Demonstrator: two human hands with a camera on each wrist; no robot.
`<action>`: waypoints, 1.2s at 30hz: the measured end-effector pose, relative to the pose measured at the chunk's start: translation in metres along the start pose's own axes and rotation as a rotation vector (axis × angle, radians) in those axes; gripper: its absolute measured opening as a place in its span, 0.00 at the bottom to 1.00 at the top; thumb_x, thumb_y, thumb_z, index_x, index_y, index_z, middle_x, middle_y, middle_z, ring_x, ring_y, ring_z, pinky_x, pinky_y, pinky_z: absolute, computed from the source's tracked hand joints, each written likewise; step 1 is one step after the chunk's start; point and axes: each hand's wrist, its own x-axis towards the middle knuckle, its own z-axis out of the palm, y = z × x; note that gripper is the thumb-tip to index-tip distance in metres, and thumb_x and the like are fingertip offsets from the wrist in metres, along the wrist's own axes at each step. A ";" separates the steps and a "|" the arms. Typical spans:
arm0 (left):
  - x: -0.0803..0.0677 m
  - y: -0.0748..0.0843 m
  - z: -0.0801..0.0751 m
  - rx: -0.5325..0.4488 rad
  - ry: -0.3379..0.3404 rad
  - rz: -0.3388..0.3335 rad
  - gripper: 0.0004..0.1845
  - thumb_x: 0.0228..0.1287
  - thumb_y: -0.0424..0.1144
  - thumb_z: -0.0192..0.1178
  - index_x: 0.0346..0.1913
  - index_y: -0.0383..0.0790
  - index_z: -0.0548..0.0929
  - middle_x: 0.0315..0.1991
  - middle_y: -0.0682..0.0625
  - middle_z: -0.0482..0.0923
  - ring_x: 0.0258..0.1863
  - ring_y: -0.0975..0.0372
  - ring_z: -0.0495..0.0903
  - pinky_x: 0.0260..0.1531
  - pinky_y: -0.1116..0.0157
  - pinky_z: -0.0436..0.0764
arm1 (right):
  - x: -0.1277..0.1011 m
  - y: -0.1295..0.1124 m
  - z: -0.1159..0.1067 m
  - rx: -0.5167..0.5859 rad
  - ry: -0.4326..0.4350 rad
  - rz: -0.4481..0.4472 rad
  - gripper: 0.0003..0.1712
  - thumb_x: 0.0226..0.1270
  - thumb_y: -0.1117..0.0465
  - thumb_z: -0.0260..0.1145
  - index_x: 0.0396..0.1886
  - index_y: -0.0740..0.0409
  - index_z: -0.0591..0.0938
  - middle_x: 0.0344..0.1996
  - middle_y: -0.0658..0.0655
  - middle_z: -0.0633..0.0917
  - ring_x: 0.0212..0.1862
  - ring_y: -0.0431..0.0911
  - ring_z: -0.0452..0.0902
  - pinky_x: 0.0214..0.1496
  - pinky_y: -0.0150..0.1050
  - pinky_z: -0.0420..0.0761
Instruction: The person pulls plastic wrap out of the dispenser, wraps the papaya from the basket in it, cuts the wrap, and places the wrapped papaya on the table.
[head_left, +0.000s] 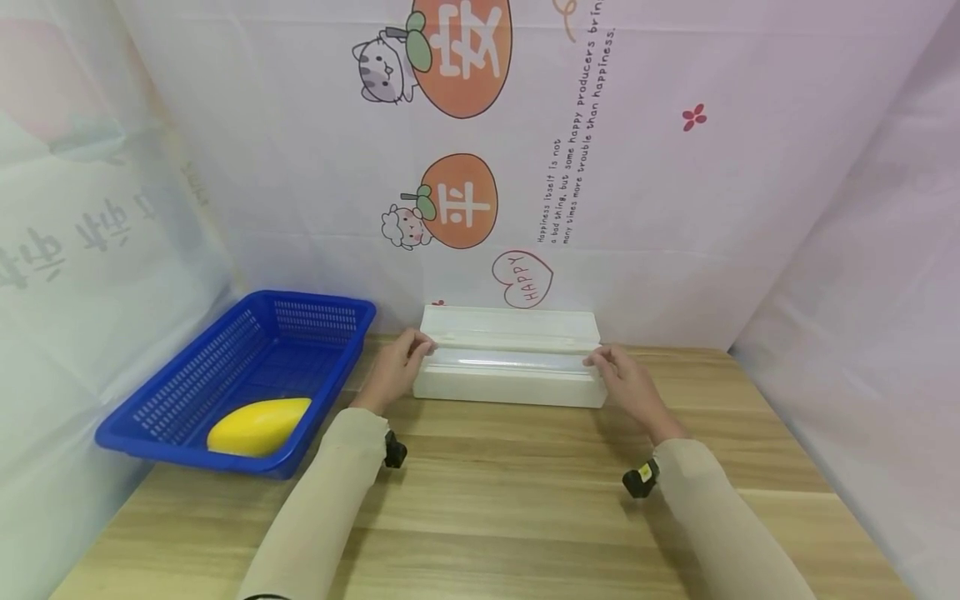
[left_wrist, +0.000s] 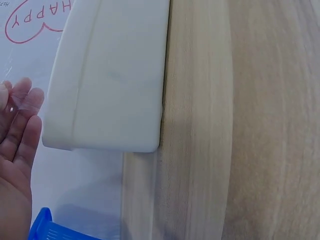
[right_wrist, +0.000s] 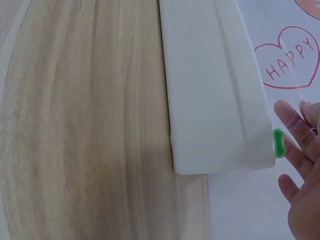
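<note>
A long white cling film dispenser (head_left: 510,390) sits on the table with its lid (head_left: 510,322) raised at the back. Clear cling film (head_left: 495,361) shows shiny along its opening. At the dispenser's left end, my left hand (head_left: 393,371) pinches a corner of the film between thumb and fingertips; the left wrist view shows the clear film over the fingertips. My right hand (head_left: 632,390) pinches the film at the other end, where faint creases of it rise from the fingers in the right wrist view. A green tab (right_wrist: 279,143) sticks out at the dispenser's right end.
To the left stands a blue plastic basket (head_left: 330,392) with a yellow mango-shaped thing (head_left: 258,427) in it. A printed white cloth (head_left: 637,208) hangs close behind the dispenser, and more cloth closes off both sides. The wooden table (head_left: 510,500) stretches towards me.
</note>
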 end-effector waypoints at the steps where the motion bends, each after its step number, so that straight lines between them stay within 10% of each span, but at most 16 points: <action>1: 0.000 0.000 0.000 -0.011 0.001 0.001 0.13 0.79 0.46 0.50 0.50 0.43 0.79 0.45 0.49 0.84 0.45 0.57 0.82 0.46 0.55 0.82 | 0.000 -0.001 0.000 0.004 0.001 0.003 0.20 0.83 0.47 0.46 0.51 0.59 0.73 0.56 0.62 0.81 0.73 0.62 0.60 0.68 0.63 0.64; 36: 0.013 0.035 -0.020 -0.127 0.150 0.067 0.13 0.79 0.44 0.51 0.50 0.40 0.81 0.45 0.49 0.85 0.45 0.59 0.85 0.48 0.59 0.83 | 0.005 -0.034 -0.023 0.031 0.125 -0.126 0.19 0.83 0.52 0.47 0.52 0.64 0.73 0.47 0.62 0.84 0.52 0.56 0.80 0.55 0.48 0.79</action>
